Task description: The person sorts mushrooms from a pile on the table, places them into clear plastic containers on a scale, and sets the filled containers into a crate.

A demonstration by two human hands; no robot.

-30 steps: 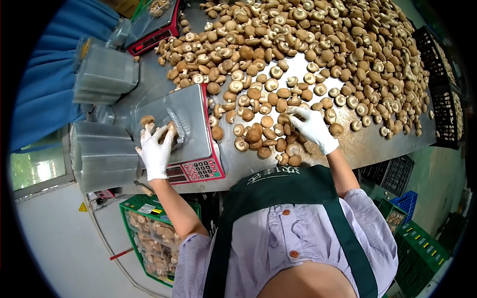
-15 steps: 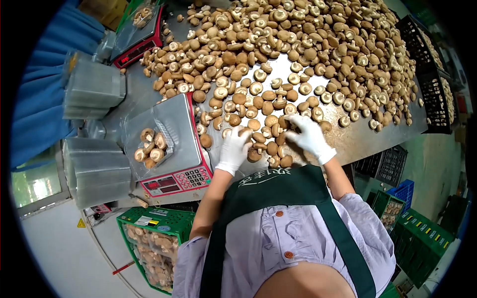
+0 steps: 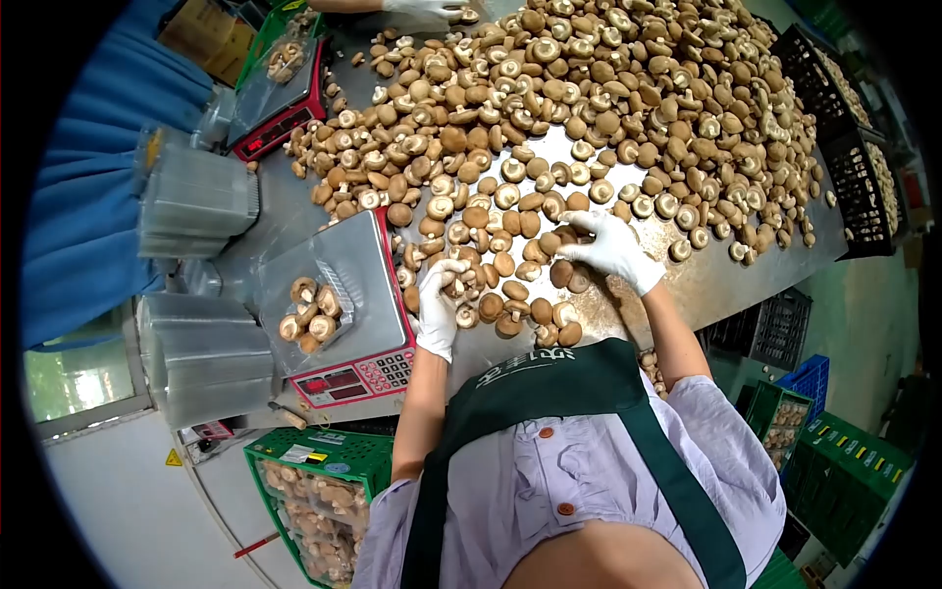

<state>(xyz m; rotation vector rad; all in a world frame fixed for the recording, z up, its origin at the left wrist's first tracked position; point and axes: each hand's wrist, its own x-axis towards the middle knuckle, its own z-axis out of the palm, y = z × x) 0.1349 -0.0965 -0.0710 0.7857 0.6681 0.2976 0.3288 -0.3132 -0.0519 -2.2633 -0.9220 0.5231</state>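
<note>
My left hand (image 3: 438, 306), in a white glove, curls its fingers around a shiitake mushroom (image 3: 454, 287) beside the scale. My white-gloved right hand (image 3: 613, 253) is open, thumb and fingers apart, at the right edge of the loose shiitakes, with its fingertips against some caps (image 3: 561, 273). Several mushrooms (image 3: 512, 304) lie between my two hands on the metal table. To the left, a digital scale (image 3: 339, 250) bears a clear plastic tray (image 3: 339, 294) with several shiitakes (image 3: 312, 316) in it.
A big shiitake heap (image 3: 648, 98) covers the back of the table. Stacked clear trays (image 3: 201, 358) stand left, near a second scale (image 3: 280, 98). Another person's gloved hand (image 3: 422, 10) is at the top. Black crates (image 3: 863, 187) flank the right; a green crate (image 3: 329, 452) sits below.
My left hand has shifted left and now has its fingers around a mushroom. My right hand has moved slightly up among the caps. Another person's gloved hand has come into view at the top.
</note>
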